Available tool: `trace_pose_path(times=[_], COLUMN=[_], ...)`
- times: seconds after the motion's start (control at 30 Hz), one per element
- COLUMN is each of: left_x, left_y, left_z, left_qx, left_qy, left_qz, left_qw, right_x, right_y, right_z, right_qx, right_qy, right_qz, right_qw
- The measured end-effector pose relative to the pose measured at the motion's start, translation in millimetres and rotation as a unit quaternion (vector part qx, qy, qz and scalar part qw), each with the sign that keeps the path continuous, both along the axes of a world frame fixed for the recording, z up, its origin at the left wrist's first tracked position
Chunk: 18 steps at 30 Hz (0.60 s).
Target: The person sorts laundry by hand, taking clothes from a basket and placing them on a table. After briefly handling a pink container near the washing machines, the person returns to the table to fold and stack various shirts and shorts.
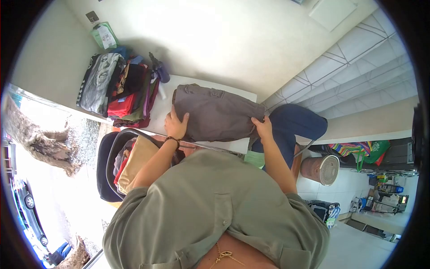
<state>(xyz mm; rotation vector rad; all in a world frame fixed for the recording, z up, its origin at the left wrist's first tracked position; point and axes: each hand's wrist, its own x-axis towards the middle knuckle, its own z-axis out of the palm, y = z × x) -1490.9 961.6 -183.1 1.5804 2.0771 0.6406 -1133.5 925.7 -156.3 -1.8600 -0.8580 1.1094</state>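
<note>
A dark grey garment [215,112], which looks like folded trousers with a pocket seam, lies flat across the white table [156,114]. My left hand [176,126] rests at its left edge, fingers stretched out and thumb spread over the cloth. At the right end, my right hand [263,128] pinches the trousers' edge, thumb on top and the other fingers partly hidden.
Left on the table stands a pile of folded clothes [127,89], with a dark spray bottle [159,69] beside it. A black basket [109,166] of clothes sits at my left. Dark blue cloth [295,123] and a wicker bin [320,170] are at my right.
</note>
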Motion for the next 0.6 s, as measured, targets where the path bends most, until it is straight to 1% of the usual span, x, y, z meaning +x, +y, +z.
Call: trace_pose_path(times=[0.03, 0.07, 0.1, 0.13, 0.17, 0.23, 0.27, 0.37, 0.4, 0.43, 0.47, 0.5, 0.57, 0.6], left_x=[-2, -2, -1, -15, -18, -20, -21, -26, -23, -20, -9, 2, 30, 40], left_y=[4, 10, 18, 28, 30, 33, 31, 24, 22, 23, 22, 22, 23, 24], left_z=[-4, 3, 6, -32, -28, -12, -10, -4, -6, -7, 5, 18, 39, 42], left_qx=[-0.012, -0.026, -0.038, 0.064, 0.080, 0.114, 0.170, 0.018, 0.030, 0.093, 0.155, 0.215, 0.242, 0.254], left_qy=[-0.002, -0.003, -0.006, -0.038, -0.064, -0.115, -0.115, -0.066, -0.038, 0.009, 0.055, 0.102, 0.152, 0.174], left_qz=[0.013, 0.026, 0.040, 0.005, 0.013, 0.028, 0.039, 0.063, 0.078, 0.064, 0.049, 0.033, -0.102, -0.169], left_qw=[1.000, 0.999, 0.998, 0.997, 0.995, 0.986, 0.978, 0.996, 0.996, 0.994, 0.985, 0.971, 0.953, 0.936], right_x=[-3, -7, -14, -18, -21, -16, -14, -12, -18, -25, -35, -44, -60, -70], right_y=[1, 0, 0, -1, -1, 4, 9, 17, 14, 13, 15, 18, 20, 22], right_z=[-5, -8, 2, 14, 23, 13, 6, -18, -7, 6, 24, 35, 51, 53], right_qx=[0.011, 0.021, 0.031, 0.040, 0.050, 0.109, 0.140, 0.053, 0.049, 0.047, 0.046, 0.120, 0.259, 0.262], right_qy=[-0.041, -0.083, -0.082, -0.082, -0.082, -0.031, -0.004, -0.177, -0.257, -0.335, -0.411, -0.450, -0.517, -0.530], right_qz=[-0.008, -0.014, -0.021, -0.027, -0.034, -0.028, -0.026, 0.012, 0.013, 0.015, 0.017, 0.050, 0.113, 0.161], right_qw=[0.999, 0.996, 0.996, 0.995, 0.995, 0.993, 0.990, 0.983, 0.965, 0.941, 0.910, 0.883, 0.808, 0.790])
